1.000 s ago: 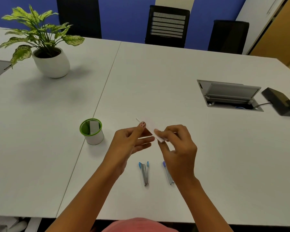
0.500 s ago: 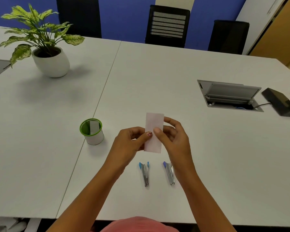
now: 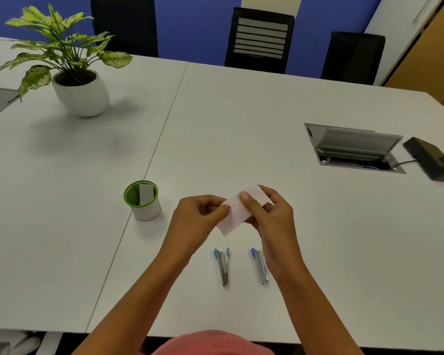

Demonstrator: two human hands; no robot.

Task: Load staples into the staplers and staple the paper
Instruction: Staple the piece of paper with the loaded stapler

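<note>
A small white slip of paper (image 3: 237, 215) is held above the white table (image 3: 241, 124), tilted with its far end to the right. My left hand (image 3: 199, 213) pinches its left edge with the thumb on top. My right hand (image 3: 267, 213) grips its right part, thumb pressed on the face. A thin staple line shows near the left thumb. Two small metal staplers with blue tips lie on the table below the hands: the left stapler (image 3: 223, 266) lies opened in a V, the right stapler (image 3: 260, 266) lies closed, partly behind my right wrist.
A green-rimmed white cup (image 3: 143, 201) holding a grey slip stands left of my hands. A potted plant (image 3: 80, 90) sits far left. An open cable hatch (image 3: 354, 148) and a black device (image 3: 431, 158) lie to the right. Black chairs line the far edge.
The paper stood upright between both hands half a second ago; it now lies tilted, its top swung to the right. Both hands stayed at the same spot above the staplers.
</note>
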